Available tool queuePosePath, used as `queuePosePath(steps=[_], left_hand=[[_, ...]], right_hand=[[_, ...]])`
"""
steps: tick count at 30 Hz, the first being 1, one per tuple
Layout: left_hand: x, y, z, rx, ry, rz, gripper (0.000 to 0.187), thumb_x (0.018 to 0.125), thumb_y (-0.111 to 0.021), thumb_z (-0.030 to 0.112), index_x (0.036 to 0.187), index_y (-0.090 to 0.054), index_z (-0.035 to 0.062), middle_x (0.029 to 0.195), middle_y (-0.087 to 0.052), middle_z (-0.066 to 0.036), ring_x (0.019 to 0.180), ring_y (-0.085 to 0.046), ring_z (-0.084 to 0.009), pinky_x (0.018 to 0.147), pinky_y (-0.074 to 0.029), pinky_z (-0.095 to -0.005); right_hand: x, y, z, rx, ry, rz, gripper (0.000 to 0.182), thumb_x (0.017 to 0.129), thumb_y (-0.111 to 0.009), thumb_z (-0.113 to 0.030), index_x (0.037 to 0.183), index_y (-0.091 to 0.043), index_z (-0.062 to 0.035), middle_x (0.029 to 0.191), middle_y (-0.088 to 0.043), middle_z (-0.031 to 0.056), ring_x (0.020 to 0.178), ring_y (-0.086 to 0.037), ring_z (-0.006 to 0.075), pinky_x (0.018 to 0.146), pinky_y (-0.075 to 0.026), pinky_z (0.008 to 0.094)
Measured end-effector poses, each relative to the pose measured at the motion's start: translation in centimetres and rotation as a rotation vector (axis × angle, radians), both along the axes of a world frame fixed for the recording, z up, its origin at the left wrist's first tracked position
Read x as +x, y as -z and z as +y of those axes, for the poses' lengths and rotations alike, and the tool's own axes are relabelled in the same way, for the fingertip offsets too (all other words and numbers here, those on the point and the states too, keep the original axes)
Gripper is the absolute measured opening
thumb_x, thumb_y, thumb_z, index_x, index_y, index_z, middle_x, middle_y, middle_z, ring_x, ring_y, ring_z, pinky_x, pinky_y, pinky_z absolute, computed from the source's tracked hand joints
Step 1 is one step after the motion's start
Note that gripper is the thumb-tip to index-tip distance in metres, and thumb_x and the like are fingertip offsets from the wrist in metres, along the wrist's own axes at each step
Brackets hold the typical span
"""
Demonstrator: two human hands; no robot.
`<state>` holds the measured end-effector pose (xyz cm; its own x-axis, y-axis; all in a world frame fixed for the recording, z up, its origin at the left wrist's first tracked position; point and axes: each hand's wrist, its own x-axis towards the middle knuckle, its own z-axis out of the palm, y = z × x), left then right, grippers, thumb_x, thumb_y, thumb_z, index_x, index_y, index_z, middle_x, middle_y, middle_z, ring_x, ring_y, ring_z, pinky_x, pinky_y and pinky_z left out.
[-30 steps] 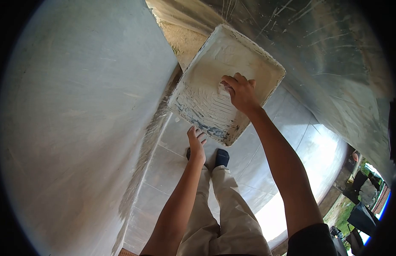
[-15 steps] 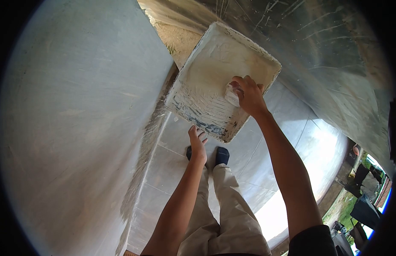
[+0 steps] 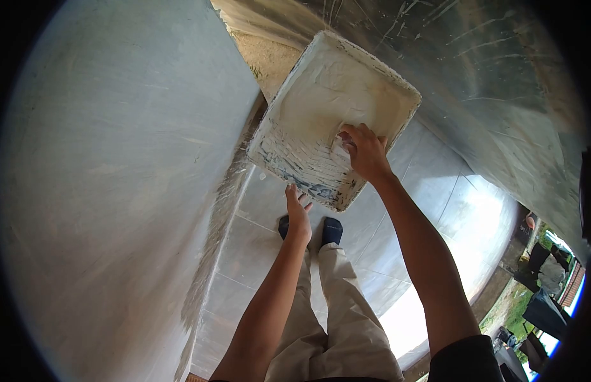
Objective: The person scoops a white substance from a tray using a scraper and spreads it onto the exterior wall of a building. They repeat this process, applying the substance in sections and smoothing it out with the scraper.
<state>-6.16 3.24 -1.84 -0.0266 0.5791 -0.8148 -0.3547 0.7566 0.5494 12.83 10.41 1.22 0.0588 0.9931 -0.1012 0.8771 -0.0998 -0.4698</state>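
Observation:
A rectangular tray (image 3: 407, 124) coated with thick off-white paste is tilted in the upper middle. Ridged streaks and dark patches show at its near end. My right hand (image 3: 367, 153) is inside the tray, its fingers closed on a pale, paste-covered piece (image 3: 340, 148) that touches the paste. Just below the tray's near edge is my left hand (image 3: 298, 213), palm side up, with its fingers apart and nothing in it. Whether its fingertips touch the rim I cannot tell.
A large smooth grey surface (image 3: 130, 159) fills the left side. Another greyish sheet (image 3: 493, 102) slopes across the upper right. My feet in dark socks stand on grey floor tiles (image 3: 244, 254). Dark bags (image 3: 545, 313) and grass lie at the far right.
My right hand has moved slightly down and left across the tray with the pale piece. My left hand has stayed near the near edge, with its fingers a little more spread.

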Motion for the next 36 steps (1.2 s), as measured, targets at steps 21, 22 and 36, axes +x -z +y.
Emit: queuePosePath(steps=[21,22,36], left_hand=[[-2.7,-3.1,-0.3,0.114,0.015,0.168,0.069,0.099,-0.035,0.052,0.149,-0.028,0.0054,0.151,-0.035,-0.014,0.14,-0.033,-0.0294,0.11,-0.028,-0.0502],[-2.8,-3.6,-0.2,0.134,0.021,0.209,0.069,0.098,-0.035,0.053,0.149,-0.029,0.0053,0.151,-0.035,-0.014,0.139,-0.033,-0.0293,0.11,-0.028,-0.0503],[-3.7,-24.7,5.1,1.063,0.189,0.846,0.046,0.101,-0.037,0.021,0.138,-0.038,-0.0065,0.139,-0.042,-0.027,0.131,-0.041,-0.038,0.112,-0.029,-0.043]], right_hand=[[-5.8,-1.9,-1.0,-0.017,0.41,0.698,0.04,0.084,-0.063,-0.001,0.121,-0.057,-0.0133,0.113,-0.064,0.0095,0.104,-0.062,0.0242,0.09,-0.045,0.0387],[-5.8,-3.4,-0.9,-0.051,0.441,0.869,0.039,0.086,-0.061,0.002,0.122,-0.054,-0.0095,0.116,-0.065,0.0097,0.105,-0.062,0.0207,0.091,-0.047,0.0329],[-6.0,-26.1,0.4,-0.011,0.439,1.783,0.037,0.092,-0.043,0.009,0.128,-0.047,0.0015,0.121,-0.059,0.0144,0.112,-0.06,0.0266,0.098,-0.051,0.0412]])
